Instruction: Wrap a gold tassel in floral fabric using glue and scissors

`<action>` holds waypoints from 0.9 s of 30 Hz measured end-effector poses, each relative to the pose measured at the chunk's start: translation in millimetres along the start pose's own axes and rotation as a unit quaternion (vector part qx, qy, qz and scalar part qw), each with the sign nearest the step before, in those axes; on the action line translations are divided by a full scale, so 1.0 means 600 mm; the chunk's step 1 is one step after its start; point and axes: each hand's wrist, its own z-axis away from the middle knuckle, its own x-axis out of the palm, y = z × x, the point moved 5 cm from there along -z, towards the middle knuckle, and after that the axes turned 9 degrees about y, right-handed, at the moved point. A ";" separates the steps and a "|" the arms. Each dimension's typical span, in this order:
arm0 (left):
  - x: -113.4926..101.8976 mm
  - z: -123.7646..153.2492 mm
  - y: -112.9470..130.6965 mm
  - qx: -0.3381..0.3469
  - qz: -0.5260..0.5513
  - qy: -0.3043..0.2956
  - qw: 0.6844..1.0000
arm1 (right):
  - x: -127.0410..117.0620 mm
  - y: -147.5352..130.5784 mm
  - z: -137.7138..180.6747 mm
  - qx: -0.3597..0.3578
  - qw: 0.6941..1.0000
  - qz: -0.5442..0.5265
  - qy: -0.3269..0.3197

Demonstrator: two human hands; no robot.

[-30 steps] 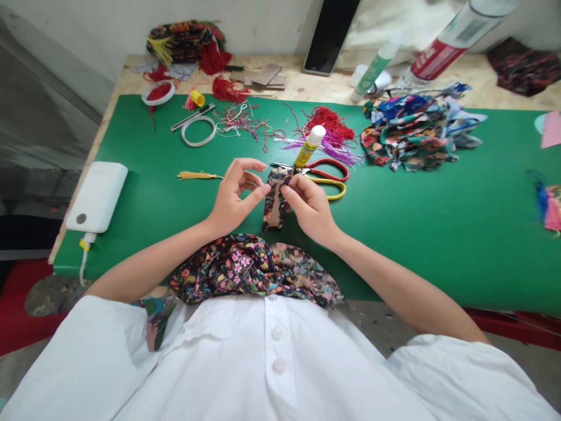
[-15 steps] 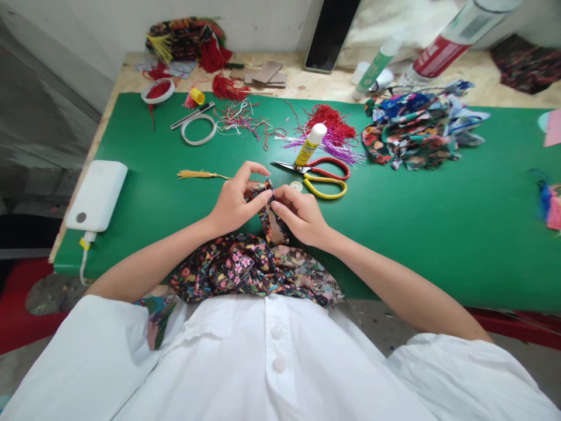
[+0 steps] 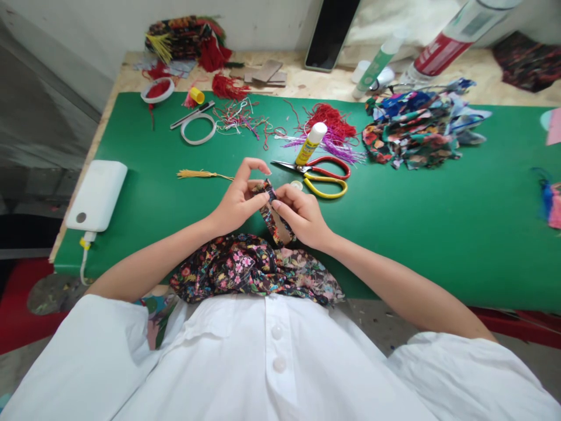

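A small strip of dark floral fabric [image 3: 272, 213] is held up over the green mat [image 3: 438, 222] between both hands. My left hand [image 3: 234, 202] pinches its top end from the left, index finger arched above. My right hand [image 3: 302, 213] grips the same top end from the right and covers part of the strip. A larger bundle of floral fabric [image 3: 254, 266] lies at the table's near edge, just below my hands. Red and yellow scissors [image 3: 322, 175] and a glue stick [image 3: 310, 144] lie just beyond my right hand.
A yellow tassel [image 3: 197, 174] lies left of my hands, a white power bank [image 3: 97, 196] at the left edge. Tape rings [image 3: 198, 130], loose threads [image 3: 328, 131] and a pile of colourful fabric scraps [image 3: 416, 131] fill the far side. Bottles [image 3: 377, 67] stand at the back.
The fabric strip has been lifted off the mat and pulled nearer to me, both hands moving slightly back with it. A small white cap beside the scissors is now uncovered.
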 end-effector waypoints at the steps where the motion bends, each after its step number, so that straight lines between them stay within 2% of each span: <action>1: 0.001 -0.001 -0.002 -0.003 0.007 -0.006 1.000 | -0.001 0.001 0.000 0.001 1.000 -0.002 0.002; 7: 0.005 -0.003 -0.008 -0.017 0.078 -0.034 0.996 | -0.003 0.012 -0.002 0.033 0.999 -0.032 0.003; 16: 0.006 -0.005 -0.017 -0.035 0.145 -0.029 0.988 | 0.001 0.035 -0.003 0.095 0.991 -0.097 0.003; 22: 0.002 -0.006 -0.017 -0.020 0.140 -0.033 0.989 | 0.002 0.037 -0.002 0.092 0.991 -0.099 -0.002; 27: 0.000 -0.005 -0.014 0.005 0.110 -0.033 0.993 | -0.002 0.028 -0.003 0.055 0.997 -0.062 -0.005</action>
